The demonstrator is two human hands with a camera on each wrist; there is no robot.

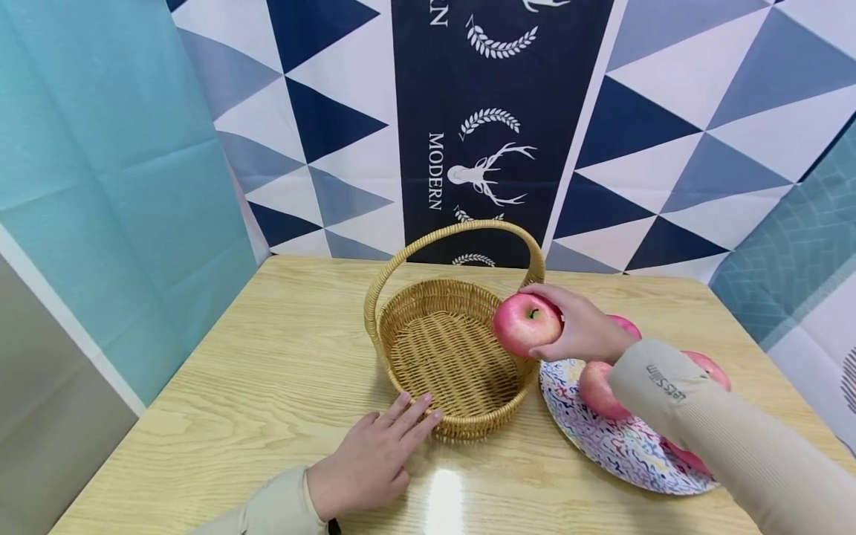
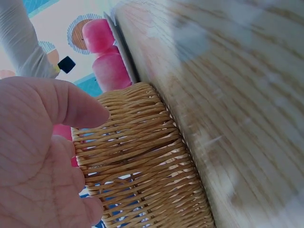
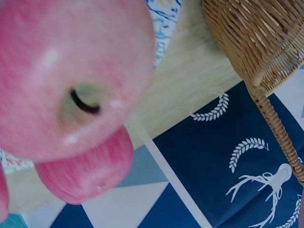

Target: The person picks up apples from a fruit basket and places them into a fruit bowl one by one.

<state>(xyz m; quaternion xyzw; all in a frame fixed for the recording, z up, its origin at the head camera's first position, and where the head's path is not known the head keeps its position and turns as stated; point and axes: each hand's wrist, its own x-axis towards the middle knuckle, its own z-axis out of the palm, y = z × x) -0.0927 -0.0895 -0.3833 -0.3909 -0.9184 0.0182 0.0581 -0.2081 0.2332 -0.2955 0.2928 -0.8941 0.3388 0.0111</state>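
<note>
A round wicker basket with a tall arched handle stands on the wooden table, its woven floor bare. My right hand holds a pink-red apple, stem up, over the basket's right rim. The fingers of my left hand lie straight, fingertips at the near rim. In the left wrist view my left thumb is extended by the basket wall. More apples sit on a patterned plate at the right, partly hidden by my right forearm.
The plate stands close to the basket's right side. Behind the table hangs a blue and white patterned cloth, with the handle rising in front of it. Close to the right wrist camera an apple blocks much of that view.
</note>
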